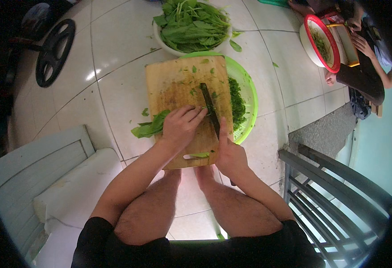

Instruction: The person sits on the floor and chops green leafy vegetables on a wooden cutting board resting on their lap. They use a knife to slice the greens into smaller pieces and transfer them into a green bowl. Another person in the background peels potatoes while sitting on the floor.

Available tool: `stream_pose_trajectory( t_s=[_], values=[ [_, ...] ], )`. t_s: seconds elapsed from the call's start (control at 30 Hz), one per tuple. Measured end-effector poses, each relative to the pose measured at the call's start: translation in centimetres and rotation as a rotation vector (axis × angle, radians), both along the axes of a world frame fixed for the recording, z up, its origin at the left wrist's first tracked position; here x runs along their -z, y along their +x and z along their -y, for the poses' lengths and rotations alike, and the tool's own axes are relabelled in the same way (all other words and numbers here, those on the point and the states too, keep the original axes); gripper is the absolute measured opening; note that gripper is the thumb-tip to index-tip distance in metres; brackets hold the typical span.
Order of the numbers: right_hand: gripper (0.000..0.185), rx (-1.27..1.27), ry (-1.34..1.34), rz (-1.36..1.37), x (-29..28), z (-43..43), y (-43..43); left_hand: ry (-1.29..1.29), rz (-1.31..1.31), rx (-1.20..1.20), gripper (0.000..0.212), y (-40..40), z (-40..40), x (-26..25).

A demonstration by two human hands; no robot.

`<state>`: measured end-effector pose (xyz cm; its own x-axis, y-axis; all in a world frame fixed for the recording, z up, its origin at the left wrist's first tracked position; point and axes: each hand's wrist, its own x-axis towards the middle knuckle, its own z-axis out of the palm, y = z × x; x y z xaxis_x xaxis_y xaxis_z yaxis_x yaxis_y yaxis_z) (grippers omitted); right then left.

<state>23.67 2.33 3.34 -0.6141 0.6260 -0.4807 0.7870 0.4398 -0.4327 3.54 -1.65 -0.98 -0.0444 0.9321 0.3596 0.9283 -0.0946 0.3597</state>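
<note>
My left hand presses a bundle of leafy greens onto a wooden cutting board, the leaves sticking out past the board's left edge. In my right hand is a knife with a dark blade, my index finger stretched along it. The blade lies across the board just right of my left fingertips, at the cut end of the bundle. Leaf scraps dot the wood. Partly hidden under the board's right side, a bright green plastic basket holds finely chopped greens.
Beyond the board stands a white bowl heaped with whole leafy greens. At upper right, another person's hands are near a red-rimmed basin. A metal railing is at right, a grey-blue door panel at left.
</note>
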Motion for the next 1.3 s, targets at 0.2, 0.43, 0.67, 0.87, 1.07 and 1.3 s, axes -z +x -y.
stream_pose_trajectory(
  t_s=[0.2, 0.43, 0.67, 0.87, 1.07, 1.3],
  values=[
    [0.097, -0.049, 0.009, 0.031, -0.8, -0.3, -0.5, -0.042, 0.089, -0.009, 0.029, 0.2, -0.1, -0.2],
    [0.095, -0.062, 0.022, 0.084, -0.9, -0.5, -0.3, -0.061, 0.11, -0.076, 0.029, 0.1, -0.7, -0.6],
    [0.095, -0.147, 0.074, 0.09, -2.3, 0.0, 1.5, -0.111, 0.048, -0.078, 0.025, 0.1, -0.9, -0.4],
    [0.098, -0.173, 0.151, 0.051, -2.3, 0.3, 2.3, -0.249, 0.09, -0.13, 0.023, 0.4, -1.3, -1.2],
    [0.094, -0.233, 0.194, 0.01, -2.0, 0.5, 2.2, -0.233, 0.15, -0.148, 0.022, 0.4, -1.6, -1.6],
    [0.098, -0.226, 0.198, -0.013, -0.8, 0.7, 2.2, -0.031, 0.019, -0.064, 0.028, 0.1, -0.5, 0.1]
  ],
)
